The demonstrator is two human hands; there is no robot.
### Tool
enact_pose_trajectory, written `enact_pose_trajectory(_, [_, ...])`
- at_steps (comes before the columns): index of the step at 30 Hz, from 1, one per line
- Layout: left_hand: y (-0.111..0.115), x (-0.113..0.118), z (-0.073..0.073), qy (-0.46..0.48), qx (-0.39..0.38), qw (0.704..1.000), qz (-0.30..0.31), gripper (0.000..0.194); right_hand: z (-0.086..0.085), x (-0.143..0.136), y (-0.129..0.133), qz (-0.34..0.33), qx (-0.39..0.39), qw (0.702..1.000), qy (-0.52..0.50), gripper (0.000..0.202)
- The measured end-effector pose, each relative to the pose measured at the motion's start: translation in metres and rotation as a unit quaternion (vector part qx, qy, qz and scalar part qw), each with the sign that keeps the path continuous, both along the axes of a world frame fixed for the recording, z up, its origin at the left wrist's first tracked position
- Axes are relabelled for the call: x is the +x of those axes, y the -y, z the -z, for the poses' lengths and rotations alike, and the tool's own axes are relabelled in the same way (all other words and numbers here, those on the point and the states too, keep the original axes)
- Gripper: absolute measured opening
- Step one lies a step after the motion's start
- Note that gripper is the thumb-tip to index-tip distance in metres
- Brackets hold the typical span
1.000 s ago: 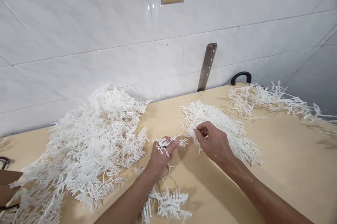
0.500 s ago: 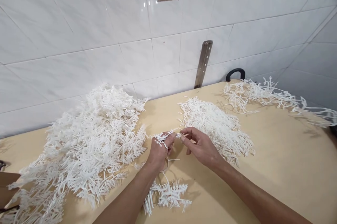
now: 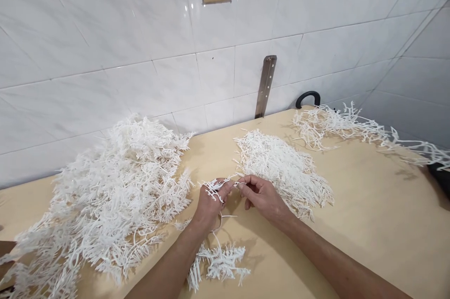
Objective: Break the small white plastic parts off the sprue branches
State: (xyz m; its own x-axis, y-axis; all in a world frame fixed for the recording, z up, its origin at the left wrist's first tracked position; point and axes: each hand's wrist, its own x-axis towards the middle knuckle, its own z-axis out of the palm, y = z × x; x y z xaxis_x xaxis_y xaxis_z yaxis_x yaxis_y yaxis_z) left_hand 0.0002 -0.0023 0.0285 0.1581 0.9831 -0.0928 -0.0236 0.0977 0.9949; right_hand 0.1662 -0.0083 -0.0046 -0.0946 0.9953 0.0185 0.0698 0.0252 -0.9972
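Observation:
A white branched plastic sprig (image 3: 213,188) is pinched in my left hand (image 3: 211,203), its twigs lying over the back of the thumb and fingers. A thin stem runs from below that hand down to a bushy white cluster (image 3: 225,261) near the front of the table. My right hand (image 3: 262,195) is closed, thumb and forefinger pinching a small end of the sprig just beside the left fingertips. Just beyond the right hand lies a flat pile of small white pieces (image 3: 277,163).
A tall heap of white branched sprigs (image 3: 119,196) fills the left of the tan table (image 3: 372,214). Stripped-looking white stems (image 3: 337,123) lie at the back right, near a black curved handle (image 3: 308,98). A metal strip (image 3: 266,87) stands against the tiled wall (image 3: 147,22).
The whole view has shifted slightly, so things sit a little further left. Both hands keep their pinch, with fingertips still close together on the sprig.

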Motion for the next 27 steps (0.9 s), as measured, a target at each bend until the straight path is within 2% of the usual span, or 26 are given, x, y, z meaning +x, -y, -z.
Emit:
enact_pose_trajectory(11, [0.002,0.001,-0.002,-0.075,0.032,0.997,0.003,0.031,-0.002,0.003,0.006,-0.01,0.002,1.0,0.006,0.017])
enact_pose_trajectory(16, [0.002,0.002,-0.002,-0.068,0.026,0.997,-0.008,0.038,-0.007,0.001,0.008,-0.022,0.001,1.0,0.011,0.014])
enact_pose_trajectory(21, [0.0,0.002,0.001,-0.049,0.023,0.998,-0.01,0.042,-0.003,-0.001,0.007,-0.034,0.022,0.999,-0.003,0.01])
enact_pose_trajectory(25, [-0.002,0.002,0.006,-0.046,0.021,0.999,-0.016,0.041,-0.001,-0.002,0.007,-0.026,0.022,0.999,0.008,0.01])
enact_pose_trajectory(27, [-0.002,0.002,0.01,-0.051,0.036,0.997,-0.039,0.037,0.0,-0.003,0.006,-0.009,0.01,1.0,0.018,0.01])
